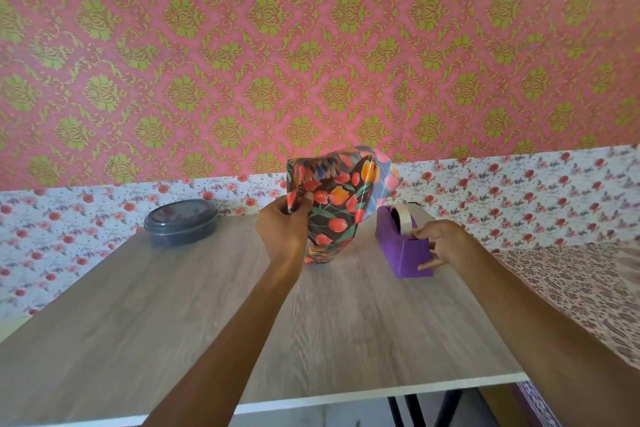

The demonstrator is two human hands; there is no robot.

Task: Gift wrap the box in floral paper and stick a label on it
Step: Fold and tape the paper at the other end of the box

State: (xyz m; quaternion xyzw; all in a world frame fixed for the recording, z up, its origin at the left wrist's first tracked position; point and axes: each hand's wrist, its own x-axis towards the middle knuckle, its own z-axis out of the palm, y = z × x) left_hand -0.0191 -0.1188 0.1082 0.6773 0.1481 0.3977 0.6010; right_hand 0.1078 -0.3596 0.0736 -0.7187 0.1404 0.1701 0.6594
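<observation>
1. Wood-grain table [156, 322] under a pink-and-green damask wall [311, 45], that's what I've got on the head feed.
2. The box [320, 250] stands on end on the table, right up against the left hand [282, 229]. The floral paper [343, 184] is around it and bunches loose above that hand.
3. The left hand is clamped on the paper, with thumb and fingers pinching it at the box's left edge.
4. The right hand [441, 244] is just right of the box and clear of it. It grips the near end of a purple tape dispenser [398, 250], thumb on top, fingers down the front. I can't tell if any tape is in the fingers.
5. The tape roll [405, 218] sits just beyond that hand.
6. A dark lidded container [181, 222] is well left of the left hand.
7. Some patterned cloth [571, 281] lies right of the right arm.
</observation>
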